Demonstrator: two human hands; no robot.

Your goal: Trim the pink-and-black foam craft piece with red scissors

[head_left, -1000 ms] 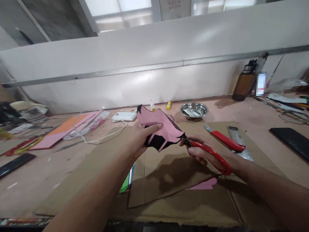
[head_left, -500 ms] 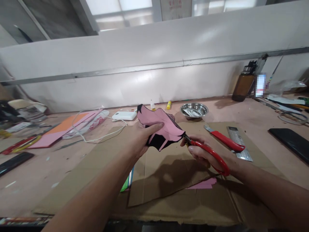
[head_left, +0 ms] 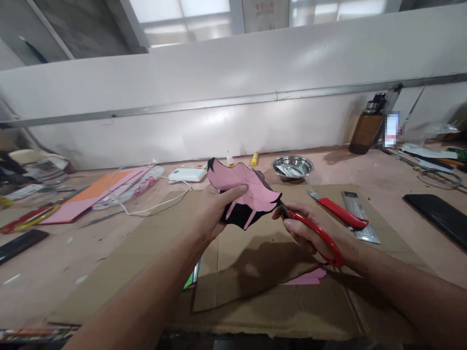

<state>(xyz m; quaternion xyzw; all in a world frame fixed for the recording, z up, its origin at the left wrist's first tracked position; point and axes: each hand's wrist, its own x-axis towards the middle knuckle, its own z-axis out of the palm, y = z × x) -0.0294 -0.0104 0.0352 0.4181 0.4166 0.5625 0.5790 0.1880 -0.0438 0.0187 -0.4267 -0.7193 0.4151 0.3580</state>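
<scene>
Pink-black cutout (head_left: 258,192) up over cardboard (head_left: 226,265), my left hand (head_left: 215,206) pinching it, thumb on top. My right hand (head_left: 303,234) curls round red scissors (head_left: 330,240), tips at cutout's right corner; loose left pinch could skew a cut.

Scissors (head_left: 314,225) to bowl (head_left: 305,175): probably passable — knife (head_left: 343,212) blocks right.

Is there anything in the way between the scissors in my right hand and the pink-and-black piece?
Nothing visible: the red-handled scissors in your right hand appear to meet the near-right corner of the pink-and-black piece. Your left hand holds its opposite side.
</scene>
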